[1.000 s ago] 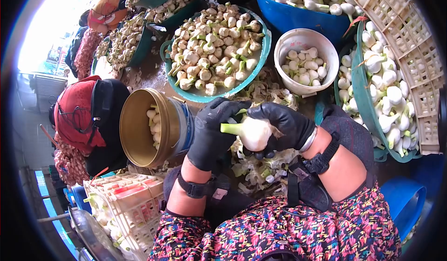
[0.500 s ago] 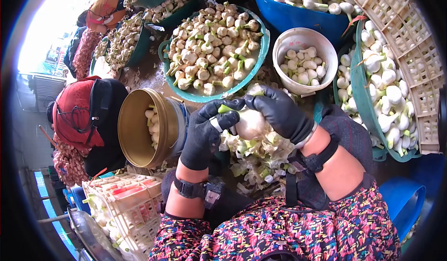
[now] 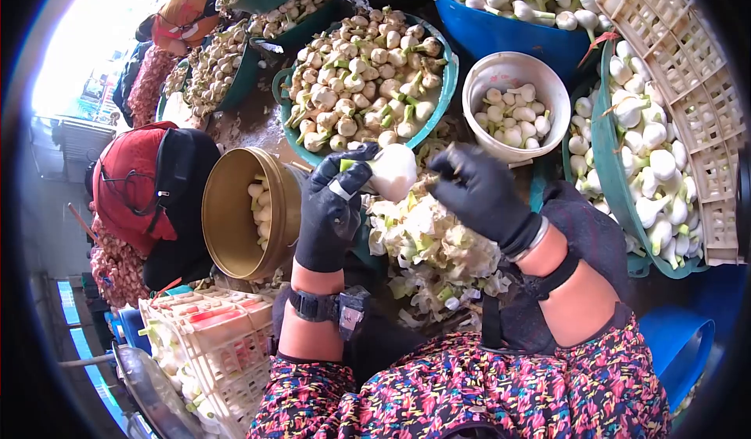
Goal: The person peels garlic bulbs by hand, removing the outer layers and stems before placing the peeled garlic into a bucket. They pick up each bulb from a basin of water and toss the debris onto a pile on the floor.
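A smooth white garlic bulb (image 3: 393, 173) with a short green stem is gripped in my black-gloved left hand (image 3: 332, 208), its stem end between the fingers. My right hand (image 3: 481, 200), also gloved in black, is a short way right of the bulb and apart from it. Its fingers are bent, slightly blurred, with thumb and forefinger apart and no object visible in them. Below both hands lies a heap of pale garlic skins (image 3: 434, 239) with bits of green stem. Beyond them a round green tub (image 3: 452, 79) holds many unpeeled garlic bulbs.
A white bucket (image 3: 565, 114) with cleaned bulbs stands beyond my right hand. A tan bucket (image 3: 285, 212) lies tipped at left. Blue tub (image 3: 501, 36), green basin (image 3: 606, 142) and plastic crate (image 3: 680, 63) border the right. A person in a red cap (image 3: 133, 188) is at left.
My right hand has come away from the bulb, moving right and down. The left hand keeps the bulb and has shifted slightly left; the bulb now looks whiter and smoother.
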`<action>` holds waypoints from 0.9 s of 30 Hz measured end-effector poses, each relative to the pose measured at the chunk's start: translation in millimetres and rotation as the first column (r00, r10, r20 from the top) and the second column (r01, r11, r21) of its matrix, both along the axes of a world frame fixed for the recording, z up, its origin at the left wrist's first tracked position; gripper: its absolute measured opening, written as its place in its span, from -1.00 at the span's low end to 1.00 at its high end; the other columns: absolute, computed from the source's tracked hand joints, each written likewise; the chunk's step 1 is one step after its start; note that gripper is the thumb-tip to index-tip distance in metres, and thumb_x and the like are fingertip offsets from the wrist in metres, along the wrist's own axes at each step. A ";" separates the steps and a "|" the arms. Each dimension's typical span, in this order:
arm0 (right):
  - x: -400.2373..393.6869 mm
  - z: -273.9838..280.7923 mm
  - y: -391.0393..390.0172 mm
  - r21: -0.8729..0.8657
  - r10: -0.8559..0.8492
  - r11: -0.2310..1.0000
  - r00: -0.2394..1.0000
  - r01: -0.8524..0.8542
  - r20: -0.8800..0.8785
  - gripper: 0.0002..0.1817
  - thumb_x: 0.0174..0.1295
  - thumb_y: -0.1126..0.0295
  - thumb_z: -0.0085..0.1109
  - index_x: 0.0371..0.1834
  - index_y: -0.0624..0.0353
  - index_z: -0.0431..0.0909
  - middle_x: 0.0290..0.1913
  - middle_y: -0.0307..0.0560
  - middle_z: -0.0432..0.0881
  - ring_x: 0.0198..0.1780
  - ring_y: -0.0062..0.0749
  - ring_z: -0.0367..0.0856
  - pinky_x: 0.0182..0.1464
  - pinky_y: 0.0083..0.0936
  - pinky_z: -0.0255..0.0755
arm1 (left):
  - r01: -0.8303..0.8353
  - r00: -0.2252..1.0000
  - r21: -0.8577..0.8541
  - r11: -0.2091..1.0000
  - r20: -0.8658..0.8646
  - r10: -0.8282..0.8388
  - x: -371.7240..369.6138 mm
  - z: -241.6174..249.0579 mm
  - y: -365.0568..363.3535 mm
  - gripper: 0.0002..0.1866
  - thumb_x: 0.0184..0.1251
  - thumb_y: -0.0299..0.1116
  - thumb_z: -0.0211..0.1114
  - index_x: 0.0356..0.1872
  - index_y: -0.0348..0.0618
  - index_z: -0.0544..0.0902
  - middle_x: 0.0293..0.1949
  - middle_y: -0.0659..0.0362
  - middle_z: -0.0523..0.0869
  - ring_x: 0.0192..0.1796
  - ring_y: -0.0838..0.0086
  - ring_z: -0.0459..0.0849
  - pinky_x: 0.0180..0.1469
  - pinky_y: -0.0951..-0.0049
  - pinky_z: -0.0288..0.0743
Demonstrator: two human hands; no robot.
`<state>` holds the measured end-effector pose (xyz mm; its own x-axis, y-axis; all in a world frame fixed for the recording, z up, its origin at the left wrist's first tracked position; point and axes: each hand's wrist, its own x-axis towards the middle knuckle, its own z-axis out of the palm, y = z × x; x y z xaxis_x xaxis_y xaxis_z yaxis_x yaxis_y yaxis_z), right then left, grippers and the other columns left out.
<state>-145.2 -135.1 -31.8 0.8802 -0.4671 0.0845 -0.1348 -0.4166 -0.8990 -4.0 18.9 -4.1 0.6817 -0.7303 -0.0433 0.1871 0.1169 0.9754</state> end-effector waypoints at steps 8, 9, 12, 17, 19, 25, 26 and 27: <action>0.6 11.5 0.4 0.247 0.047 0.961 0.957 -0.121 0.287 -0.66 -0.06 0.49 0.29 -0.14 0.21 0.58 -0.27 -0.10 0.56 -0.27 -0.47 0.56 -0.18 -0.52 0.43 | 0.060 0.996 0.208 0.976 0.056 -0.073 -16.7 16.2 -8.3 -0.71 0.10 -0.57 0.25 -0.10 -0.31 0.61 -0.05 0.08 0.64 -0.02 0.47 0.57 0.08 0.47 0.39; 0.6 11.6 -0.2 0.161 0.057 0.982 0.962 -0.103 0.266 -0.72 -0.07 0.48 0.28 -0.21 0.21 0.57 -0.31 -0.06 0.54 -0.31 -0.36 0.55 -0.22 -0.46 0.42 | 0.061 0.996 0.208 0.976 0.054 -0.074 -16.0 13.5 -8.3 -0.71 0.10 -0.57 0.25 -0.10 -0.31 0.61 -0.05 0.08 0.64 -0.02 0.47 0.57 0.08 0.47 0.39; 1.1 10.5 0.3 -0.021 0.064 0.998 0.976 -0.061 0.210 -0.81 -0.06 0.43 0.23 -0.35 0.21 0.52 -0.38 0.03 0.50 -0.35 -0.13 0.52 -0.28 -0.30 0.39 | 0.057 0.952 0.240 0.969 0.281 -0.125 -12.9 7.2 -7.7 -0.73 0.09 -0.56 0.26 -0.12 -0.31 0.61 -0.09 0.11 0.65 -0.06 0.48 0.57 0.05 0.48 0.40; 5.7 2.0 11.9 -0.206 0.050 0.978 0.991 -0.024 0.121 -0.86 -0.03 0.38 0.09 -0.48 0.20 0.40 -0.46 0.14 0.45 -0.35 0.07 0.47 -0.33 -0.11 0.31 | -0.027 0.993 0.250 0.968 0.116 -0.002 -16.3 12.4 -10.3 -0.76 0.15 -0.52 0.24 -0.13 -0.33 0.60 -0.16 0.16 0.66 -0.14 0.56 0.57 0.00 0.52 0.41; 3.3 3.4 11.3 -0.214 0.027 0.977 0.996 -0.009 0.081 -0.86 -0.03 0.38 0.08 -0.49 0.21 0.38 -0.47 0.14 0.45 -0.36 0.08 0.46 -0.34 -0.11 0.31 | -0.068 0.993 0.215 0.974 0.105 0.046 -11.0 8.1 -10.0 -0.77 0.16 -0.48 0.23 -0.16 -0.33 0.60 -0.23 0.16 0.66 -0.23 0.57 0.58 -0.13 0.55 0.43; 1.7 4.2 2.0 0.394 -0.080 0.919 0.970 -0.017 0.230 -0.80 -0.02 0.48 0.23 -0.29 0.22 0.50 -0.43 -0.18 0.51 -0.41 -0.65 0.47 -0.33 -0.60 0.39 | -0.036 0.997 0.151 0.988 -0.061 0.045 -9.6 7.6 -8.8 -0.75 0.13 -0.51 0.25 -0.14 -0.33 0.61 -0.16 0.15 0.67 -0.12 0.56 0.58 0.03 0.50 0.41; 2.5 5.4 1.4 0.397 -0.085 0.918 0.971 -0.011 0.225 -0.80 -0.02 0.48 0.23 -0.29 0.22 0.50 -0.43 -0.18 0.51 -0.41 -0.65 0.47 -0.33 -0.60 0.39 | 0.016 0.994 0.155 0.988 0.103 -0.032 -11.4 6.5 -8.5 -0.76 0.13 -0.52 0.25 -0.14 -0.32 0.61 -0.15 0.15 0.67 -0.11 0.55 0.58 0.04 0.50 0.41; 3.3 6.4 0.0 0.388 -0.057 0.921 0.972 -0.037 0.228 -0.79 -0.02 0.48 0.24 -0.29 0.23 0.51 -0.42 -0.21 0.53 -0.40 -0.67 0.48 -0.31 -0.62 0.40 | 0.067 0.958 0.167 0.984 0.265 -0.110 -12.7 6.2 -8.6 -0.76 0.12 -0.54 0.25 -0.15 -0.32 0.61 -0.14 0.15 0.67 -0.10 0.54 0.58 0.04 0.50 0.41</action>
